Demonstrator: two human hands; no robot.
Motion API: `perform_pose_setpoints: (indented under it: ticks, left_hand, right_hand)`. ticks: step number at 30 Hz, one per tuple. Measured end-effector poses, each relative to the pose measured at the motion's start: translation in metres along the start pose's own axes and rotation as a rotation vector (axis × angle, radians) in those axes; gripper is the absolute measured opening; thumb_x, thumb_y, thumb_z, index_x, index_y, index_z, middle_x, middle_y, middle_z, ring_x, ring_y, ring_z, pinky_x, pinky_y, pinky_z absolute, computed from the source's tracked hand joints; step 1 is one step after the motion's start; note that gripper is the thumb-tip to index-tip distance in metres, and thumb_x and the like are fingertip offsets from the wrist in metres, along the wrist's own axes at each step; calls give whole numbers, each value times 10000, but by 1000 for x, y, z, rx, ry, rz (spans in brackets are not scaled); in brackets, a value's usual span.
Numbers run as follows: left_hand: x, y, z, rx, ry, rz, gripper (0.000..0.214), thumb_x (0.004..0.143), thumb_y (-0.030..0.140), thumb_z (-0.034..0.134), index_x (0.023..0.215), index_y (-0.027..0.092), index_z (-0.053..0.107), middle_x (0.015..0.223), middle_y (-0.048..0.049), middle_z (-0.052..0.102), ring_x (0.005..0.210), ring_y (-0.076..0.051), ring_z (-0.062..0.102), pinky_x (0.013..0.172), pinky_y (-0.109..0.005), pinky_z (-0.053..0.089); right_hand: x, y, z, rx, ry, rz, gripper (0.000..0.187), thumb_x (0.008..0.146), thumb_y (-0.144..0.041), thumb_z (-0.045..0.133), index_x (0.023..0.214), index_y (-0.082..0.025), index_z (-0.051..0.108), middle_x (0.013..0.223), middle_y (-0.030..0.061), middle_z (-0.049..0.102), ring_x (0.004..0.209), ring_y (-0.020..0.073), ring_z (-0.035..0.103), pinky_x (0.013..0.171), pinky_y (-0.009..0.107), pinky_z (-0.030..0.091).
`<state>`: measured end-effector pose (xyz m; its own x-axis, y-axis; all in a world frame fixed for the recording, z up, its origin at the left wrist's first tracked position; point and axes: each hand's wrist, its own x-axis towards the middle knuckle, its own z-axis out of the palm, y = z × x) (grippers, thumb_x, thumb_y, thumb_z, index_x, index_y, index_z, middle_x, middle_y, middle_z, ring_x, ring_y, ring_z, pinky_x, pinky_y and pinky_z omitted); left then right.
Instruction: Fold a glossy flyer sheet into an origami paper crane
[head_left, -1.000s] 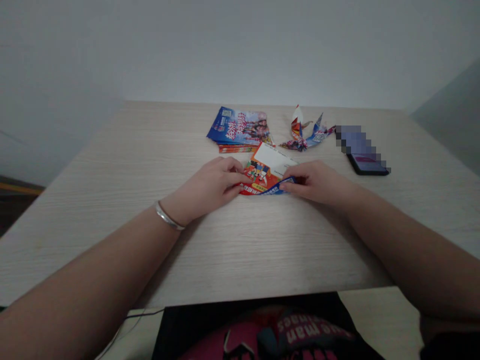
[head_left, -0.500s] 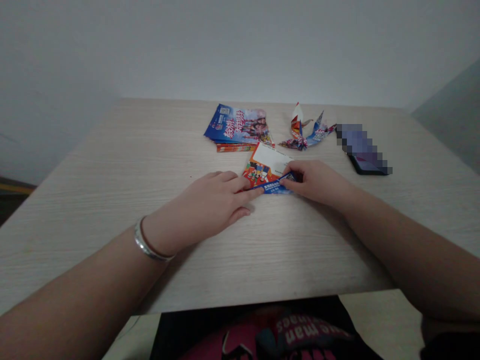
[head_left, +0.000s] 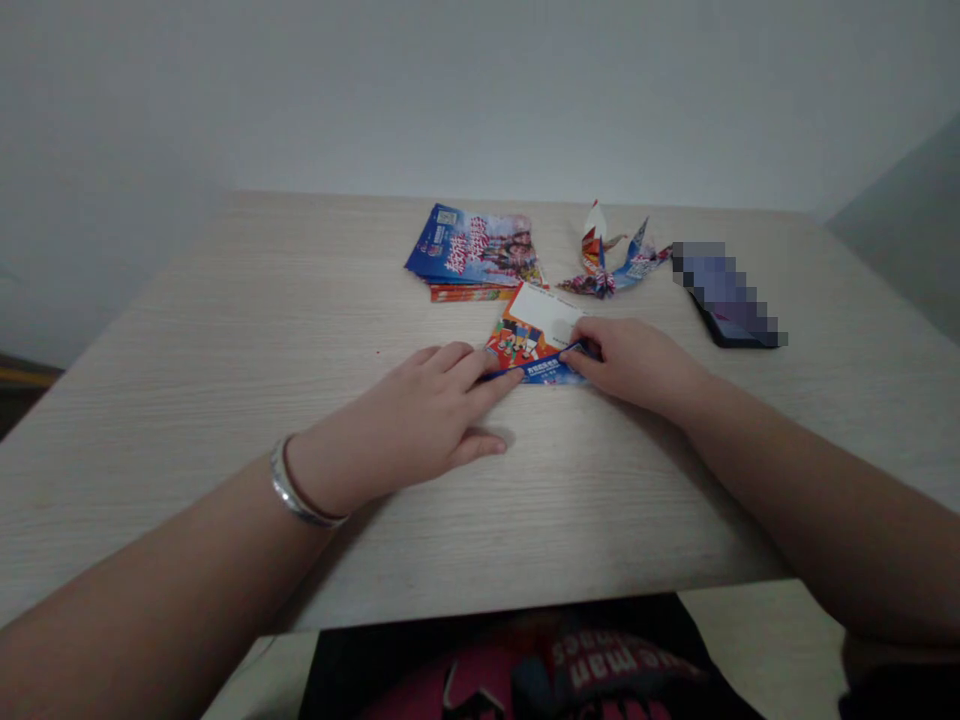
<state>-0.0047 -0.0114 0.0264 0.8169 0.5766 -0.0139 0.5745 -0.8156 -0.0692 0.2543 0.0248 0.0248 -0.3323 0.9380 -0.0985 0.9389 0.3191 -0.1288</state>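
Observation:
A printed paper flyer (head_left: 525,345) lies flat on the table, its orange-and-white side up. Along the near edge a blue strip is folded back over it. At the flyer's left end rests my left hand (head_left: 431,410), palm down, with the index finger on the blue fold and the thumb spread away on the table; it grips nothing. My right hand (head_left: 630,362) pinches the flyer's right end between thumb and fingers, and the fingers hide that corner. A silver bangle (head_left: 296,485) circles my left wrist.
Behind the flyer a stack of blue flyers (head_left: 480,245) lies on the pale wooden table (head_left: 262,270). To its right sit folded paper pieces (head_left: 607,270) with upright points, and farther right a dark phone (head_left: 731,300), partly pixelated. A wall (head_left: 480,100) rises behind the table.
My left thumb has spread away from the index finger, toward me. My right hand keeps its pinch at the flyer's right end, almost unmoved. The view has shifted slightly.

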Motion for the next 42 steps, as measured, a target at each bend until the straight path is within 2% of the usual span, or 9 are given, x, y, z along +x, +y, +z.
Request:
perform_pose_setpoints:
  ticks: [8,19,24,31,42]
  left_hand:
    - [1,4,0,25,-16,-44,681,994,624,435,1512,185,481,1371,-185,572,1206,-356,557,1015,-500,490]
    - [3,3,4,15,-15,-84,691,990,637,425,1515,192,484,1361,-182,584,1203,-368,556,1005,-515,489]
    - [5,0,7,-5,8,-64,689,995,638,409,1538,217,458,1385,-163,576,1212,-350,542,1033,-512,472]
    - [6,0,3,-25,-59,-102,652,989,620,454,1516,237,482,1366,-158,569,1229,-350,538,1051,-513,471]
    - [5,-1,5,-10,-45,-96,670,989,637,437,1525,236,463,1334,-155,577,1189,-331,550,1049,-498,471]
  right_hand:
    - [1,-1,-1,-19,-25,18,272,947,-407,486,994,-196,651,853,87,724,694,215,582,587,310,292]
    - [3,3,-1,-77,-50,34,353,966,-461,442,1010,-190,664,887,107,735,706,228,612,577,316,303]
    - [3,9,-3,-95,-93,25,337,962,-435,440,987,-190,670,881,104,736,713,227,616,586,317,324]
    - [5,15,-6,-91,-135,-5,357,963,-461,444,956,-193,679,884,101,746,729,222,627,620,316,360]
    - [5,13,-6,-131,-131,13,374,973,-462,437,965,-185,687,866,114,744,724,230,636,608,318,348]
